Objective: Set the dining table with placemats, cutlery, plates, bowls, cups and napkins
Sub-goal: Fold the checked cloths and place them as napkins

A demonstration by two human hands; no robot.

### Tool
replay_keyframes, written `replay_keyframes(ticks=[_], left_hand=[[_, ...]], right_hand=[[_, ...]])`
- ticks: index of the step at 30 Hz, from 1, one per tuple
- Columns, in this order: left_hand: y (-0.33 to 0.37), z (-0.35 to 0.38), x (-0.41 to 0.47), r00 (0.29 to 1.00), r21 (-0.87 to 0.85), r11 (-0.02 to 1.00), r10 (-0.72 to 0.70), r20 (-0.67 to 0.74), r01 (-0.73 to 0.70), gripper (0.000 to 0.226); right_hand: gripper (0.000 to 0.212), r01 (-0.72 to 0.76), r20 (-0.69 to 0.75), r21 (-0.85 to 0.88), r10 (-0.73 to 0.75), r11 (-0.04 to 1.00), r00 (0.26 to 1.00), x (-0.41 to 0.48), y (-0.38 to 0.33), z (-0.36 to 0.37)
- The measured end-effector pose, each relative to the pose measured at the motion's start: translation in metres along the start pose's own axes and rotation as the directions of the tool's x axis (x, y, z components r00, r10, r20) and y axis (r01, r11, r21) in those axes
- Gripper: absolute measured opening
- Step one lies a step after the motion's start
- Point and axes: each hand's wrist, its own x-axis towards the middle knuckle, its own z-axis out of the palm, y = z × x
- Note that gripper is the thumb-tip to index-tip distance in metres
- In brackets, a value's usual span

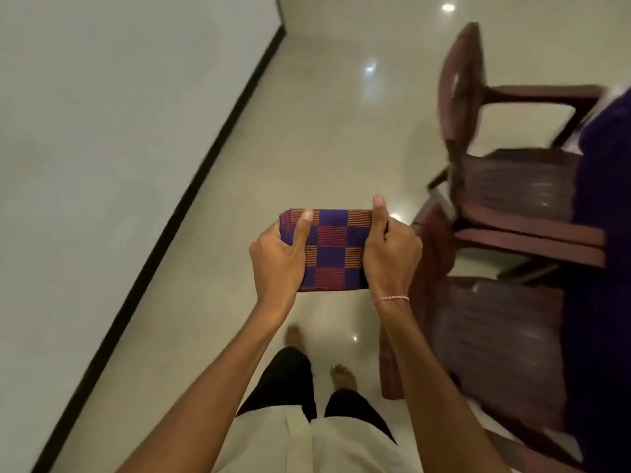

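Landmark: near chair (495,343), dark red-brown, blurred, with its seat toward the camera's right edge.
Stack of checked cloths (336,249): purple and orange-striped squares, folded flat, with several layers showing at one edge. It is held in the air to the left of the near chair, above the floor and clear of the chair.
Left hand (278,259): grips the stack's end farther from the near chair, with the thumb (305,223) laid flat on top and the fingers curled beneath, out of sight.
Right hand (389,254): grips the stack's end nearer the near chair, in the same way, with its thumb (379,213) on top.
Wrist thread (392,298): pink and white, on the right wrist, just left of the near chair.
Far chair (512,186): same make, directly beyond the near chair.
Purple cloth (604,199): right of the near chair, at the frame edge.
Floor (324,131): glossy pale tile, left of the near chair.
Bare feet (344,375): on the tile, left of the near chair.
Wall (102,131): pale, with a black skirting (191,199), well apart from the near chair on its left.
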Motion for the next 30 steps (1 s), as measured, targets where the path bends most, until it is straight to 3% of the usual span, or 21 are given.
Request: replay_keyframes(ticks=[6, 14, 20, 24, 30], left_hand=[[0.035, 0.110, 0.088, 0.913, 0.000, 0.963, 0.254, 0.320, -0.269, 0.038], [0.084, 0.189, 0.234, 0.675, -0.118, 0.937, 0.321, 0.664, -0.329, 0.026], [0.144, 0.258, 0.328, 0.536, -0.211, 0.893, 0.414, 0.736, -0.398, 0.026], [0.183, 0.322, 0.372, 0.465, -0.271, 0.842, 0.495, 0.734, -0.467, 0.031], [0.256, 0.438, 0.441, 0.334, -0.290, 0.834, 0.472, 0.816, -0.470, 0.043]], right_hand=[[0.060, -0.206, -0.307, 0.044, 0.209, 0.978, 0.928, 0.093, 0.036, -0.018], [0.059, -0.347, -0.538, 0.190, 0.393, 0.918, 0.746, 0.198, 0.004, 0.011], [0.037, -0.317, -0.621, 0.242, 0.398, 0.917, 0.676, 0.285, -0.026, 0.027], [0.036, -0.326, -0.758, 0.249, 0.393, 0.912, 0.520, 0.363, -0.025, 0.030], [0.037, -0.321, -0.803, 0.386, 0.486, 0.865, 0.344, 0.493, -0.019, 0.005]])
